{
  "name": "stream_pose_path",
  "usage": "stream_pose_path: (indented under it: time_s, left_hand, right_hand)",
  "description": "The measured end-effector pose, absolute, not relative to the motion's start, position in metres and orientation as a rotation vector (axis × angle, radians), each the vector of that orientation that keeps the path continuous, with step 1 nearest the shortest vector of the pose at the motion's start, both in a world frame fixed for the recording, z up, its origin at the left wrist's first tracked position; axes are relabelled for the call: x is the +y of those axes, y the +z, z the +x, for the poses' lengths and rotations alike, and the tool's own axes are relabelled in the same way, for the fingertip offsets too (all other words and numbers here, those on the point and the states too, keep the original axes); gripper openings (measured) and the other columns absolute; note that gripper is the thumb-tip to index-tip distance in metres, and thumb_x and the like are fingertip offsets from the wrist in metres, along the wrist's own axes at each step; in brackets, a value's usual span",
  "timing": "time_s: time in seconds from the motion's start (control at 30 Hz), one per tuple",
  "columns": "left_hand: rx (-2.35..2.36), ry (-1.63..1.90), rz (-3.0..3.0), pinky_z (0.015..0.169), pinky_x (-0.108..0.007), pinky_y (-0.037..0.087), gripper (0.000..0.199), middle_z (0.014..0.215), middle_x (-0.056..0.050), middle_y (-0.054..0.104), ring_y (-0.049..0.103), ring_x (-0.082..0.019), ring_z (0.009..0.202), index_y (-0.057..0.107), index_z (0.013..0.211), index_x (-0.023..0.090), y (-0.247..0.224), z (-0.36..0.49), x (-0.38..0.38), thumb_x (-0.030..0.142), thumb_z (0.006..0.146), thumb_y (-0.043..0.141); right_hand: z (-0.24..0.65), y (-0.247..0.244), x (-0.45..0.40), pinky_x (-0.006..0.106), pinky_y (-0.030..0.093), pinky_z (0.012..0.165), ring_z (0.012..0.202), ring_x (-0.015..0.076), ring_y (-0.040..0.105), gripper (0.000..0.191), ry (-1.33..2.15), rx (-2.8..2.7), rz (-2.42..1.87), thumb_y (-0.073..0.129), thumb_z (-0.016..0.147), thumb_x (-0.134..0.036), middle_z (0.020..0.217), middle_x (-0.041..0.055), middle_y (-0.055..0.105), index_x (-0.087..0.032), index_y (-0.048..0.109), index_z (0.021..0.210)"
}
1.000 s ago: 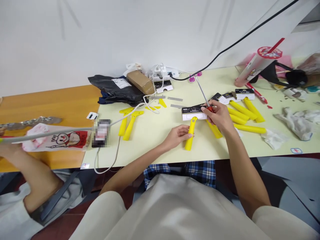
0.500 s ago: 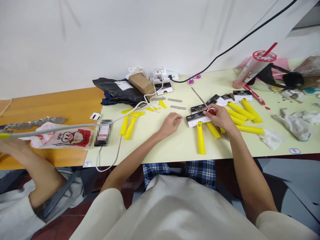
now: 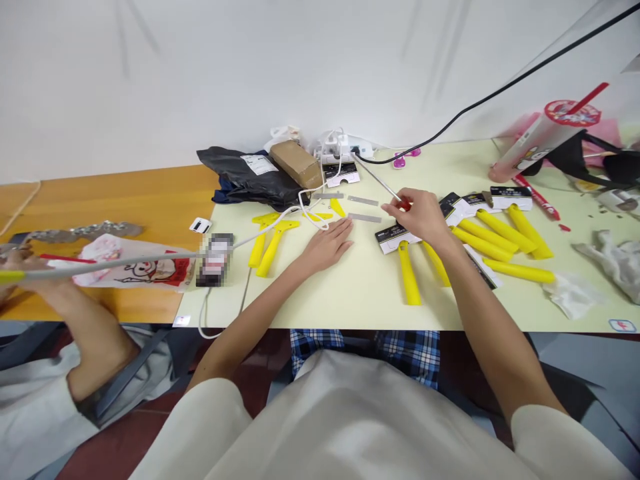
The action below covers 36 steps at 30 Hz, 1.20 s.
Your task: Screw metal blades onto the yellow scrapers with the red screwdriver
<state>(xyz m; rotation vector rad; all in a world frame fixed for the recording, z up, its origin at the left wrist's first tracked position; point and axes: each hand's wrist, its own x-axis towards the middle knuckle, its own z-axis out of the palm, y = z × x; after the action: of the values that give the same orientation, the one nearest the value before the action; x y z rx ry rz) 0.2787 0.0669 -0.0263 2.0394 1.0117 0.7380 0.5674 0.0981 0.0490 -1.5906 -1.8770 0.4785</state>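
Observation:
My right hand (image 3: 423, 215) is closed round the red handle of a screwdriver (image 3: 379, 175), whose metal shaft points up and to the left. Flat on the table with fingers stretched out lies my left hand (image 3: 327, 247), its fingertips at the near end of a thin grey metal blade (image 3: 365, 217). Whether they touch it, I cannot tell. Another grey blade (image 3: 363, 200) lies just behind, close to a small yellow piece (image 3: 338, 207). Left of that hand are yellow scraper handles (image 3: 271, 250). Below my right hand, a yellow scraper (image 3: 410, 273) has a black-and-white card (image 3: 393, 238) at its head.
Several yellow scrapers (image 3: 500, 230) with cards lie to the right. A tall drink cup (image 3: 545, 143) stands behind them. A black bag (image 3: 255, 177), cardboard box (image 3: 296, 163) and power strip (image 3: 337, 145) line the wall. White cable (image 3: 265, 233) crosses leftward; another person's arm (image 3: 85, 320) is there.
My right hand has moved left with the screwdriver, away from the scraper cards. My left hand has flattened onto the table and shifted left beside the grey blades. The camera view has turned slightly.

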Motion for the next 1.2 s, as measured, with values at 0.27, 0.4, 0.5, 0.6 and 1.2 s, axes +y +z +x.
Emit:
stream_pose_path:
  time_s: [0.27, 0.4, 0.5, 0.6, 1.2]
  left_hand:
    - [1.184, 0.723, 2.113, 0.141, -0.054, 0.017, 0.057, 0.177, -0.017, 0.048, 0.034, -0.036, 0.172, 0.064, 0.158, 0.02, -0.025, 0.232, 0.053, 0.049, 0.109, 0.056]
    - [1.606, 0.758, 2.159, 0.137, -0.062, 0.022, 0.051, 0.164, -0.022, 0.06, 0.045, -0.043, 0.16, 0.069, 0.149, 0.019, -0.018, 0.204, 0.05, 0.045, 0.107, 0.058]
    - [2.163, 0.483, 2.146, 0.126, -0.066, 0.036, 0.055, 0.154, -0.03, 0.061, 0.05, -0.049, 0.149, 0.062, 0.154, 0.011, -0.01, 0.182, 0.045, 0.039, 0.107, 0.056]
    - [2.278, 0.186, 2.168, 0.117, -0.061, 0.047, 0.057, 0.146, -0.033, 0.063, 0.058, -0.048, 0.139, 0.054, 0.16, 0.005, -0.006, 0.174, 0.043, 0.028, 0.108, 0.047]
    - [1.011, 0.973, 0.684, 0.087, -0.042, 0.073, 0.034, 0.118, -0.015, 0.079, 0.081, -0.028, 0.11, 0.07, 0.11, 0.014, -0.018, 0.268, 0.034, 0.039, 0.095, 0.086]
  right_hand:
    - [0.497, 0.043, 0.119, 0.035, 0.028, 0.064, 0.065, 0.0147, 0.03, 0.06, 0.747, -1.843, -1.393, 0.074, 0.095, -0.059, 0.06, -0.0036, 0.034, -0.024, 0.041, 0.06]
    - [0.489, 0.031, 0.136, 0.033, 0.032, 0.064, 0.064, 0.014, 0.037, 0.053, 0.923, -1.889, -1.413, 0.085, 0.086, -0.047, 0.064, -0.0052, 0.046, -0.026, 0.041, 0.067]
    - [0.479, 0.019, 0.147, 0.032, 0.041, 0.071, 0.071, 0.0165, 0.053, 0.042, 0.845, -2.072, -1.491, 0.083, 0.087, -0.034, 0.078, -0.0004, 0.065, -0.025, 0.044, 0.072]
    - [0.463, 0.008, 0.154, 0.034, 0.046, 0.08, 0.086, 0.0239, 0.064, 0.034, 0.695, -2.19, -1.574, 0.081, 0.089, -0.03, 0.099, 0.0098, 0.075, -0.024, 0.049, 0.078]
    - [0.473, 0.021, 0.171, 0.03, 0.044, 0.072, 0.085, 0.0223, 0.068, 0.021, 0.747, -2.199, -1.698, 0.079, 0.083, -0.016, 0.095, 0.0079, 0.08, -0.022, 0.059, 0.083]
